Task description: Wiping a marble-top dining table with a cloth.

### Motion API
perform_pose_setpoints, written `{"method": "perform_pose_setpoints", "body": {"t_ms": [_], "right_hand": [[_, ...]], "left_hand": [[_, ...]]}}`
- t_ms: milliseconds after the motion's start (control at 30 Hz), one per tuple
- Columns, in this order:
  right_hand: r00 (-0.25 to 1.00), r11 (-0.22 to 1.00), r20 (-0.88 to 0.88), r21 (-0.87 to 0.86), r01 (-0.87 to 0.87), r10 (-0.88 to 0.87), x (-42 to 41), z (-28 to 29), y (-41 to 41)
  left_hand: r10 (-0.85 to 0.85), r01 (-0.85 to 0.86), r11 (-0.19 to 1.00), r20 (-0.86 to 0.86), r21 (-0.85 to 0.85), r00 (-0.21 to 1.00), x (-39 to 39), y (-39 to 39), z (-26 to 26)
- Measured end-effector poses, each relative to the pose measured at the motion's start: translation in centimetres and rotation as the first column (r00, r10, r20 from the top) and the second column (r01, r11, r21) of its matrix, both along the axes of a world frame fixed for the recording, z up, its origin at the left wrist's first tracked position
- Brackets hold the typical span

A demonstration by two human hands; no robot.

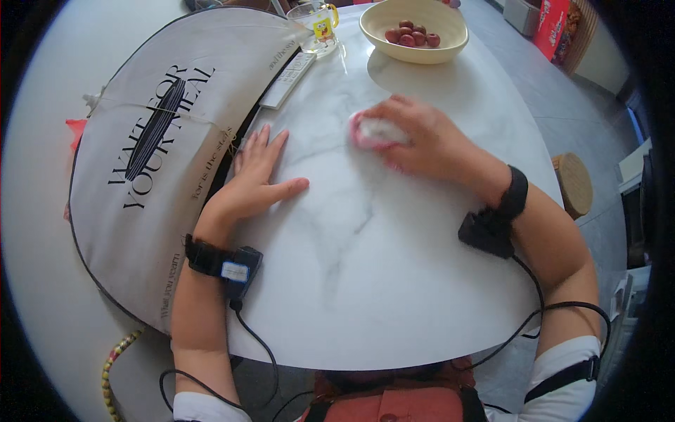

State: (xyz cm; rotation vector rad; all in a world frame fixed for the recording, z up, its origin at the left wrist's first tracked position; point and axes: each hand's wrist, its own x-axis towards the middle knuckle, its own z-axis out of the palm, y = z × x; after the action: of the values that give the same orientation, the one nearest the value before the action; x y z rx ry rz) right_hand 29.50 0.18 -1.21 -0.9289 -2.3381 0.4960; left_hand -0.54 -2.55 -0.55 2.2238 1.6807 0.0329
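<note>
My right hand [422, 138] grips a pink and white cloth or sponge [377, 133], blurred, against the top of a white marble-patterned table [337, 237]. My left hand [261, 171] lies with its fingers spread on the tabletop, holding nothing. Its outer edge is beside the dark rim of a folding fabric food cover [142, 211], which bears printed lettering. Just beyond the left fingertips, a white remote control [287, 82] rests along the cover's edge.
Toward the far edge stand a clear glass mug [303, 24] with a yellow handle and a cream bowl [448, 45] holding several red-brown fruits [413, 36]. Black cables [263, 337] hang from the wrist straps. A round wooden stool [574, 184] stands to the right.
</note>
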Motion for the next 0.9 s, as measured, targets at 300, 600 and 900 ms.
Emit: {"method": "perform_pose_setpoints", "body": {"t_ms": [300, 600, 900], "right_hand": [[0.994, 0.99, 0.059, 0.108, 0.09, -0.097, -0.4, 0.2, -1.2], [0.927, 0.929, 0.058, -0.048, -0.367, 0.369, -3.2, 1.3, -6.7], [0.994, 0.995, -0.061, 0.011, 0.095, -0.095, 0.4, -0.1, 0.4]], "left_hand": [[-0.011, 0.01, 1.0, 0.026, 0.017, 1.0, -0.5, 0.3, -0.3], [-0.026, 0.026, 1.0, 0.038, -0.009, 0.999, -0.3, 0.1, -0.2], [0.008, -0.008, 1.0, 0.008, 0.004, 1.0, 0.0, 0.0, 0.0]]}}
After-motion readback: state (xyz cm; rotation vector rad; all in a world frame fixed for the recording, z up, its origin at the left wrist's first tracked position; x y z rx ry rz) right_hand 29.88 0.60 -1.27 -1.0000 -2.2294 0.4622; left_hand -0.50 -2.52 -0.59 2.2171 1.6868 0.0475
